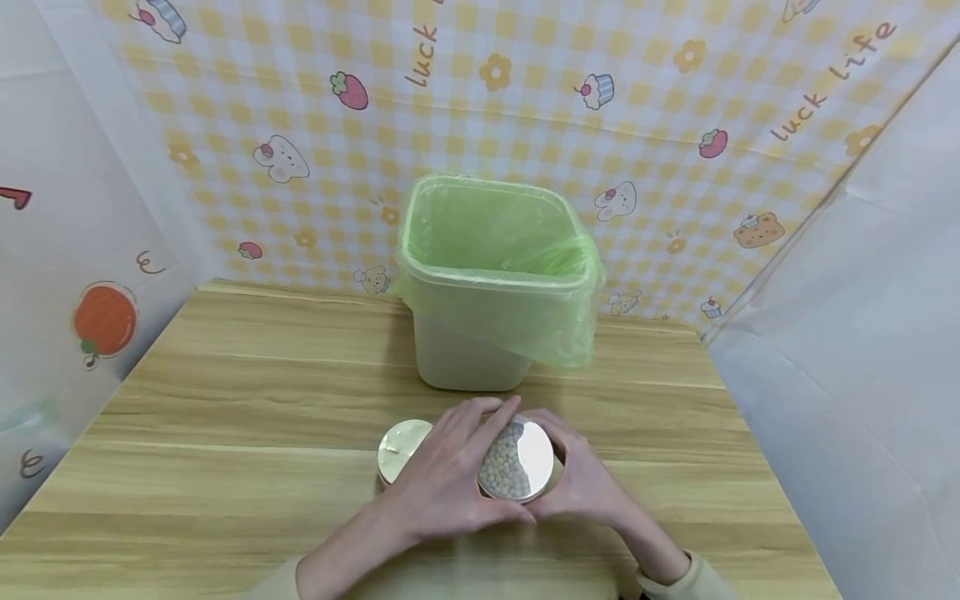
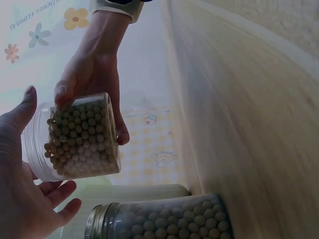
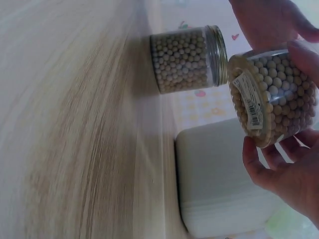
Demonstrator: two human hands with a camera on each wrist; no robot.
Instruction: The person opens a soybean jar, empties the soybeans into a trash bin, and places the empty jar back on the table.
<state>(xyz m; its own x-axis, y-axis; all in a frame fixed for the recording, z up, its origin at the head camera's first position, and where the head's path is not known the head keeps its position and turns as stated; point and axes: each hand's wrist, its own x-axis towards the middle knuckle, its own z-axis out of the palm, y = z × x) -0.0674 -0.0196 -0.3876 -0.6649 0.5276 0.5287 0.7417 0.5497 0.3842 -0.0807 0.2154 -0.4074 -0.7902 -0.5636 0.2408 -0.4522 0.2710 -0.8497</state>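
A clear jar full of small beige balls is held up off the table between both hands, its round top shiny in the head view. My right hand grips the jar's body, thumb on one side and fingers on the other. Around the rim end curve the thumb and fingers of my left hand. A barcode label shows on the jar's base in the right wrist view. Just left of my left hand stands a second jar of the same balls, upright on the table, with a gold-coloured metal lid.
Behind the hands stands a pale bin, lined with a green plastic bag folded over its rim. The wooden table runs back to a checked cloth wall, with white cloth at both sides.
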